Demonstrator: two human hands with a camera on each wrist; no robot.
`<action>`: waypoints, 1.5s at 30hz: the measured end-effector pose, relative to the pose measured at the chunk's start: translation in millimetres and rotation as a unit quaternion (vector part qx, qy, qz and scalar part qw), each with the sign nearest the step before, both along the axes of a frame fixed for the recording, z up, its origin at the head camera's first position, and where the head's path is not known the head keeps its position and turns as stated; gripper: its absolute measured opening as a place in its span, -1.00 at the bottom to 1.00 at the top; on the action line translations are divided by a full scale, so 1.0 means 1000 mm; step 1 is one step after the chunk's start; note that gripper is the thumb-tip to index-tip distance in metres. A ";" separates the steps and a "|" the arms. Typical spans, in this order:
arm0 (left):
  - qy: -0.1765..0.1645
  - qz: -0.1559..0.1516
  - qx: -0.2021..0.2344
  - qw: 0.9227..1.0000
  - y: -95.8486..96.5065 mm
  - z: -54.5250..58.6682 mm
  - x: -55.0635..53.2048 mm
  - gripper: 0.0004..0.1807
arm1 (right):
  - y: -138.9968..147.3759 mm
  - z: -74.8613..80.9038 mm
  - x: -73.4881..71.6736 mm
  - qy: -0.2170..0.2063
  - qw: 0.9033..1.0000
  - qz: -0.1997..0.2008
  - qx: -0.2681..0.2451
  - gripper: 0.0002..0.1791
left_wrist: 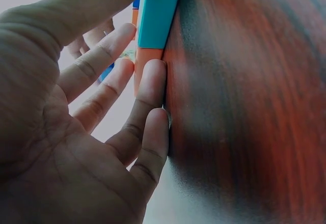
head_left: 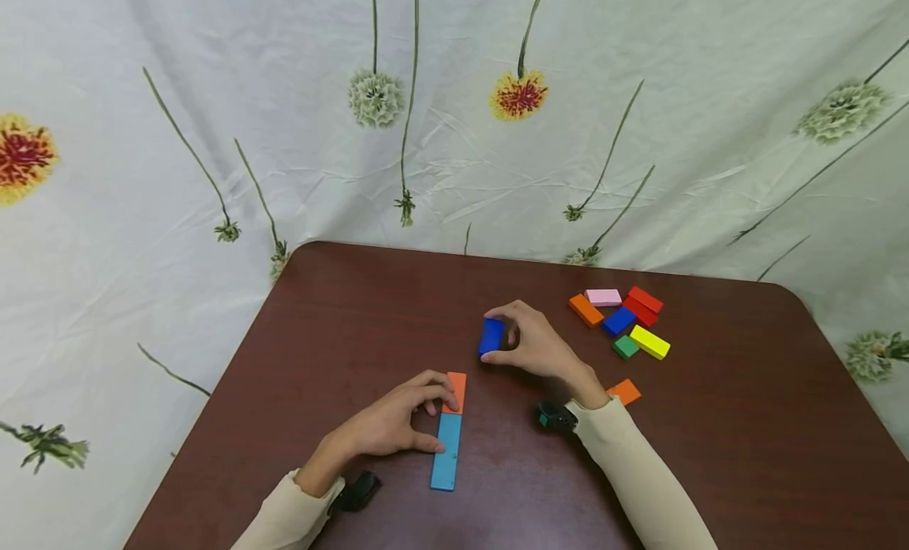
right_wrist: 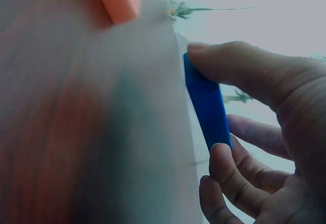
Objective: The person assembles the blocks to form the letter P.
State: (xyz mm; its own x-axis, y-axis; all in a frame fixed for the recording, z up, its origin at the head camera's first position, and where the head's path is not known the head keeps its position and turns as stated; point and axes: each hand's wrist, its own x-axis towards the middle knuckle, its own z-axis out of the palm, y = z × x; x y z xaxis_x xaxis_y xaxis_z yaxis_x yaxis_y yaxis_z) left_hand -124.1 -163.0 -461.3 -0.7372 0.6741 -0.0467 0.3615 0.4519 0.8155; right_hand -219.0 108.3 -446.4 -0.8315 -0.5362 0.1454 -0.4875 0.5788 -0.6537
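My right hand (head_left: 536, 345) pinches a dark blue block (head_left: 491, 337) by its two ends, between thumb and fingers. In the right wrist view the dark blue block (right_wrist: 208, 104) appears tilted, apart from the tabletop. My left hand (head_left: 390, 416) rests beside a row of two flat blocks, its fingers extended rather than curled round them. The fingers lie at the orange block (head_left: 458, 388); the thumb touches the edge of the light blue block (head_left: 446, 459). These two stand end to end. In the left wrist view, fingertips (left_wrist: 154, 76) meet the orange block's side (left_wrist: 145, 63).
On the brown table (head_left: 746, 424), several blocks lie at the back right: pink (head_left: 603, 297), orange (head_left: 585, 311), red (head_left: 642, 305), blue (head_left: 619, 321), green (head_left: 626, 346) and yellow (head_left: 649, 342). Another orange block (head_left: 626, 391) sits by the right forearm. Flowered cloth (head_left: 454, 140) hangs behind.
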 end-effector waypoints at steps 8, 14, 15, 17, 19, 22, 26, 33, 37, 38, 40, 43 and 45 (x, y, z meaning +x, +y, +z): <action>0.002 -0.004 0.002 1.000 0.002 0.000 0.001 -0.53 | -0.020 -0.012 0.004 -0.004 1.000 0.013 0.007 -0.31; -0.007 -0.004 -0.003 1.000 0.003 0.000 0.001 -0.52 | -0.028 -0.017 0.007 -0.017 0.999 0.032 0.003 -0.32; -0.007 -0.004 -0.004 1.000 0.003 0.000 0.001 -0.52 | -0.029 -0.017 0.008 -0.019 0.999 0.036 0.003 -0.32; -0.007 -0.004 -0.003 1.000 0.003 0.000 0.001 -0.52 | -0.032 -0.016 0.009 -0.022 0.999 0.043 0.005 -0.31; -0.006 -0.004 0.000 1.000 0.002 0.000 0.001 -0.52 | -0.034 -0.016 0.009 -0.023 0.999 0.047 0.009 -0.31; -0.004 -0.002 0.003 1.000 0.001 0.000 0.001 -0.52 | -0.036 -0.016 0.009 -0.023 0.998 0.048 0.016 -0.31; -0.004 -0.001 0.003 1.000 0.000 0.000 0.000 -0.52 | -0.038 -0.018 0.008 -0.020 0.999 0.046 0.017 -0.31; -0.005 -0.002 0.006 1.000 0.000 -0.002 0.001 -0.52 | -0.038 -0.019 0.008 -0.031 0.998 0.054 0.021 -0.31; -0.003 -0.002 0.006 1.000 0.001 -0.001 0.001 -0.52 | -0.038 -0.020 0.008 -0.035 0.997 0.058 0.023 -0.32; -0.002 -0.002 0.006 1.000 0.001 -0.001 0.001 -0.52 | -0.038 -0.020 0.008 -0.037 0.997 0.060 0.023 -0.32; -0.001 -0.002 0.005 1.000 0.000 -0.001 0.001 -0.52 | -0.038 -0.020 0.007 -0.039 0.997 0.066 0.021 -0.34; 0.002 -0.001 0.006 1.000 0.000 0.000 0.001 -0.52 | -0.038 -0.019 0.006 -0.040 0.996 0.073 0.020 -0.40; 0.003 0.000 0.006 1.000 0.000 0.000 0.001 -0.52 | -0.038 -0.019 0.006 -0.037 0.996 0.075 0.023 -0.44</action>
State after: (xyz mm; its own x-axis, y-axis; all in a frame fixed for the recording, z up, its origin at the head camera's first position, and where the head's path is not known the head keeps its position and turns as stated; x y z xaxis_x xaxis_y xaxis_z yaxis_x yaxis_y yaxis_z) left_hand -122.7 -163.2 -461.2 -0.7373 0.6746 -0.0345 0.3667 0.4427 0.8183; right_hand -212.7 70.8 -465.5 -0.7489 -0.6599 0.0597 -0.5227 0.5330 -0.6653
